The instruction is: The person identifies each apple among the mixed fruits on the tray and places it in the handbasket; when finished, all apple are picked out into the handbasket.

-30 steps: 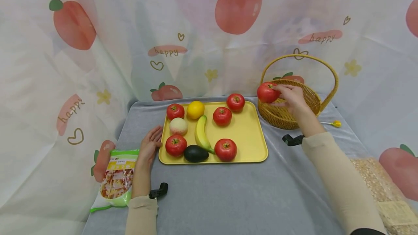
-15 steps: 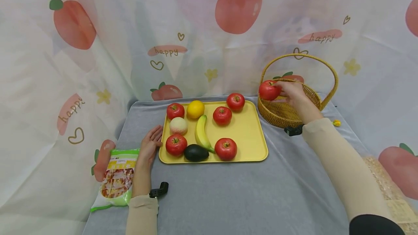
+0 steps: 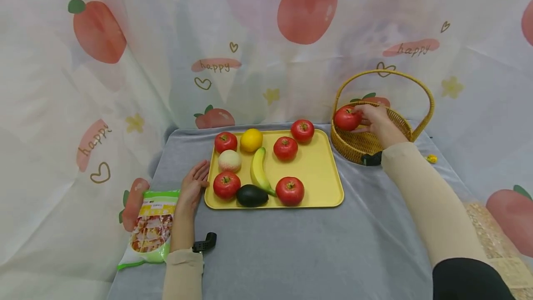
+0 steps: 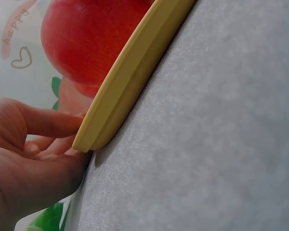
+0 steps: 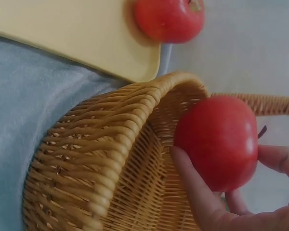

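Observation:
My right hand (image 3: 376, 123) holds a red apple (image 3: 347, 118) between thumb and fingers over the left side of the wicker basket (image 3: 349, 151). In the right wrist view this apple (image 5: 216, 139) is just inside the basket's rim, with the woven bottom visible below. My left hand (image 3: 193, 188) rests at the left edge of the yellow tray (image 3: 322, 184), its fingers lying along the side. Up close, the left hand (image 4: 36, 149) touches the tray's rim (image 4: 115, 91). On the tray are several other red apples (image 3: 290, 191), a banana (image 3: 259, 170), a lemon (image 3: 251, 140), a peach (image 3: 229, 161) and an avocado (image 3: 251, 196).
A green and white food bag (image 3: 151, 228) lies beside my left forearm. Another bag of pale grains (image 3: 491, 235) is at the far right. A small yellow flower (image 3: 431, 158) shows beside the basket. The basket's tall handle (image 3: 429, 101) arches above it; a printed curtain (image 3: 258, 22) hangs behind.
My right hand has carried the apple slightly right and lower, further over the basket. The left hand stays at the tray's edge, and the fruit on the tray has not moved.

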The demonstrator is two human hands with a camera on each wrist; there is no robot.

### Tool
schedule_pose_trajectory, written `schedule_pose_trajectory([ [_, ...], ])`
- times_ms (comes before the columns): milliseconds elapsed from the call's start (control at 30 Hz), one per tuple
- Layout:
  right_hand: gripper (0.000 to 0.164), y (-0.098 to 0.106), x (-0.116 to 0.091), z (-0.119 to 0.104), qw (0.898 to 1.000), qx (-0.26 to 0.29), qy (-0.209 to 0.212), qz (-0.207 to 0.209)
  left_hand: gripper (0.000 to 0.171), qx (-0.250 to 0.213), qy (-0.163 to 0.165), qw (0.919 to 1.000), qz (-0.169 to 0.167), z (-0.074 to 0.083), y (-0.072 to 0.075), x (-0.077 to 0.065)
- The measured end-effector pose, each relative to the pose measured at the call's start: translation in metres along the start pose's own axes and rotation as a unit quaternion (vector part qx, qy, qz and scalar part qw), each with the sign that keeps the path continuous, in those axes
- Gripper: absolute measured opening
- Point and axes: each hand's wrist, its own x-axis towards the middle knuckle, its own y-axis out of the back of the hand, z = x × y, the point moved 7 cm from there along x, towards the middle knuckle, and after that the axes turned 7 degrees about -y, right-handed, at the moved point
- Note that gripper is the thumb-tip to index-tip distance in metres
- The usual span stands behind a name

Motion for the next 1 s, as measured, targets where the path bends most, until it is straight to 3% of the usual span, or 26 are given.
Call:
schedule_pose_trajectory([
  [133, 0.092, 0.000, 0.008, 0.002, 1.000, 0.013, -0.017, 0.011, 0.090, -0.007, -0.001, 1.0000, -0.001, 0.001, 0.000, 0.001],
  [267, 0.090, 0.002, 0.015, 0.007, 0.998, 0.040, -0.046, 0.023, 0.090, -0.012, 0.004, 0.9999, 0.001, 0.000, 0.000, 0.001],
  [533, 0.100, 0.009, 0.027, 0.009, 0.994, 0.078, -0.081, 0.016, 0.090, -0.011, 0.006, 0.9999, 0.000, 0.000, 0.000, 0.002],
  [733, 0.101, 0.007, 0.035, 0.010, 0.992, 0.088, -0.085, -0.008, 0.090, -0.013, 0.006, 0.9999, -0.002, 0.001, 0.001, 0.003],
  [1000, 0.102, 0.009, 0.040, 0.013, 0.992, 0.086, -0.088, -0.009, 0.091, -0.012, 0.006, 0.9999, -0.006, 0.001, 0.001, 0.002],
])
